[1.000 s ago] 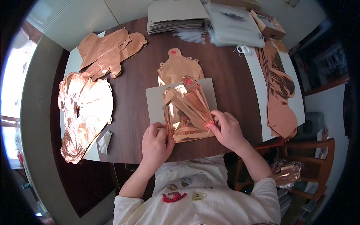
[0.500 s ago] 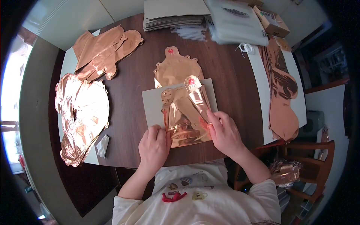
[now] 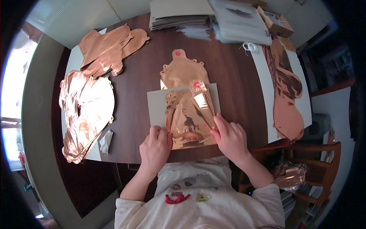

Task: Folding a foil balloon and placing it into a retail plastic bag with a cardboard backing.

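Observation:
A copper-coloured foil balloon (image 3: pixel 188 114), flat and folded, lies over a light grey card (image 3: pixel 156 108) at the table's near middle. My left hand (image 3: pixel 155 145) grips the left edge of the balloon near its lower corner, fingers curled. On the opposite edge, my right hand (image 3: pixel 230 139) pinches the balloon between thumb and fingers. A narrow folded strip ending in a rounded tab with a red mark lies along the balloon's right side. Beyond the card spreads a flat foil part (image 3: pixel 183 72) with small loops and another red-marked tab; whether it joins the folded balloon is hidden.
Flat foil balloons lie in piles at far left (image 3: pixel 108 49), near left (image 3: pixel 89 110) and right (image 3: pixel 286 95). Stacked grey cards (image 3: pixel 181 9), clear plastic bags (image 3: pixel 240 23) and white string (image 3: pixel 249 47) sit at the back. A crumpled tissue (image 3: pixel 106 142) lies near the left edge.
The folded balloon's narrow strip and tab have shifted slightly nearer and lie flatter. Its lower part looks smoother, and both hands still hold its side edges. The whole view has shifted slightly.

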